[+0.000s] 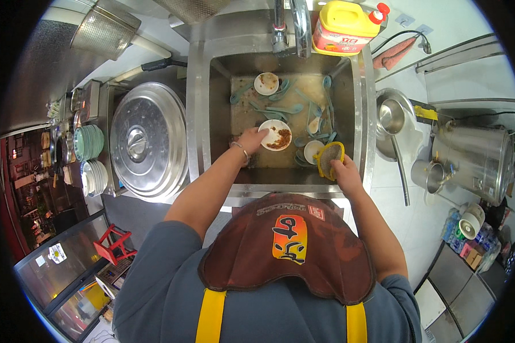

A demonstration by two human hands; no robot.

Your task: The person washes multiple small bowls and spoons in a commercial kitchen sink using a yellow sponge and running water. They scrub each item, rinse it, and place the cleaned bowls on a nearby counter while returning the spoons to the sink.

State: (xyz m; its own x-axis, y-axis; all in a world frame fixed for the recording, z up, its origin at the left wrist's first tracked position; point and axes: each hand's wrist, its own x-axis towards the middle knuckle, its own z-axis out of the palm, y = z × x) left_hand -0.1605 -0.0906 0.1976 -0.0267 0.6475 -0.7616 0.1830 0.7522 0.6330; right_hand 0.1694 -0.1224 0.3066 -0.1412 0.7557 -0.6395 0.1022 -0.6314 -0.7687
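Over a stainless steel sink basin [223,107], my left hand [251,141] grips the rim of a small white dish [275,135] with brown food residue in it. My right hand [346,171] holds a yellow-edged scrubbing cloth [329,158], its inner face greyish and mesh-like. Just left of the cloth, a white bowl [313,152] lies in the basin. Farther back lies another soiled white dish [266,83]. Several blue-green soup spoons [289,108] are scattered in murky, shallow water around the dishes.
A faucet [300,34] rises behind the basin, beside a yellow detergent jug [347,28]. Left of the sink sit a large lidded metal pot [148,141] and stacked green plates [89,142] and white plates [94,178]. A metal ladle [395,128] hangs at the right.
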